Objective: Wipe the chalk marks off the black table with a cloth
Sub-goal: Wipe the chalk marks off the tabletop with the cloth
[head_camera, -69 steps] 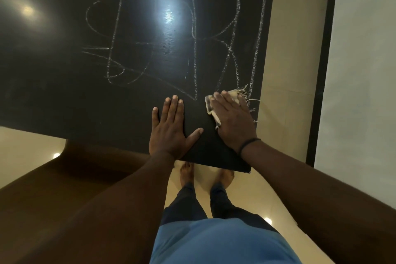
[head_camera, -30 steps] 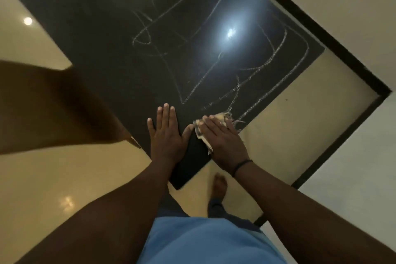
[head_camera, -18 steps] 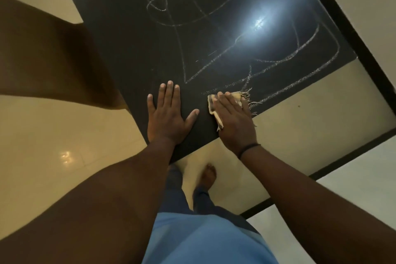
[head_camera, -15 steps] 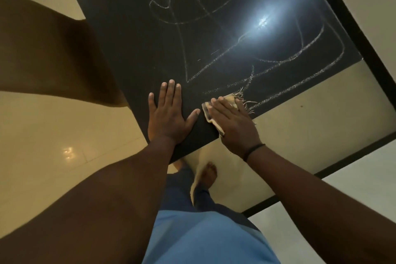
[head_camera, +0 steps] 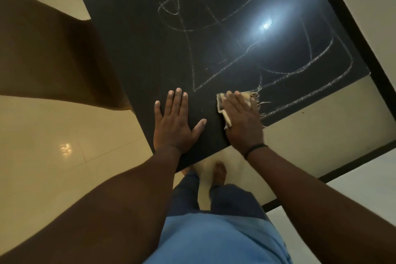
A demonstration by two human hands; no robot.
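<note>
The black table (head_camera: 132, 45) fills the upper middle of the head view, with white chalk marks (head_camera: 235, 53) looping across its far and right parts. My right hand (head_camera: 242, 120) lies flat with straight fingers on a frayed beige cloth (head_camera: 221, 105), pressing it to the table near the right edge, beside the nearest chalk lines. Most of the cloth is hidden under the hand. My left hand (head_camera: 175, 122) rests flat on the bare tabletop near the front corner, fingers straight and spread.
A brown wooden piece of furniture (head_camera: 53, 55) stands at the left against the table. Glossy cream floor tiles (head_camera: 64, 156) surround the table. A dark strip (head_camera: 360, 34) runs along the floor at the right. My bare feet (head_camera: 219, 172) stand below the table's corner.
The view has swung round the table's corner. My right hand has slid the cloth slightly back and forth near the right edge. The left hand has stayed flat in place.
</note>
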